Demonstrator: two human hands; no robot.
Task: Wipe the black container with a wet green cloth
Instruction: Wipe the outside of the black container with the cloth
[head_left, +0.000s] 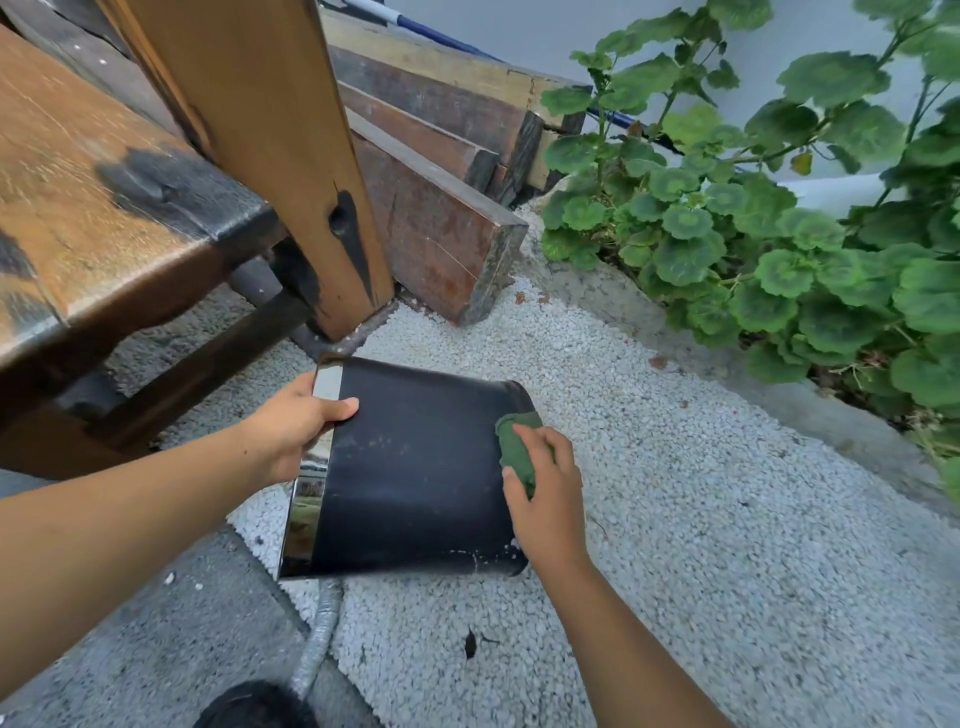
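The black container lies on its side on white gravel, its shiny chrome rim band to the left and its base to the right. My left hand grips the rim band, thumb on top of the black wall. My right hand presses a bunched green cloth against the container's wall near its base end. The cloth is partly hidden under my fingers. Pale dust specks show on the black surface.
A wooden bench and an upright wooden post stand to the left. Stacked timber beams lie behind. A leafy green plant fills the right side behind a concrete kerb. A grey hose runs below the container.
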